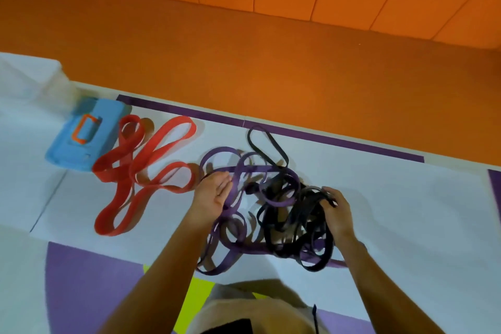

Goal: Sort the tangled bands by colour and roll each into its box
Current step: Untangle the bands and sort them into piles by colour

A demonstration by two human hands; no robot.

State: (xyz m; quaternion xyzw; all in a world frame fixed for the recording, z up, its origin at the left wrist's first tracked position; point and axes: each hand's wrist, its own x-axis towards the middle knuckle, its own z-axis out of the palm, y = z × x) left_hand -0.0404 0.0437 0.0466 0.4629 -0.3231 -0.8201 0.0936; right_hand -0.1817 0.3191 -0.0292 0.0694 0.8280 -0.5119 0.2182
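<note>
A tangle of purple bands (238, 171) and black bands (292, 225) lies in the middle of the white surface (393, 198). My left hand (214, 194) rests on the purple loops at the tangle's left side, fingers fairly straight. My right hand (336, 211) grips black strands at the tangle's right side, fingers curled into them. A wide red band (141, 168) lies apart in loose loops to the left. Beyond it sits a closed blue box (81, 135) with an orange handle.
The white surface ends at a purple-taped far edge (298, 135), with orange floor and wall beyond. Purple and yellow patches (89, 279) mark the near side. A pale blurred object (32, 81) stands at the far left. My beige clothing (252, 306) fills the bottom middle.
</note>
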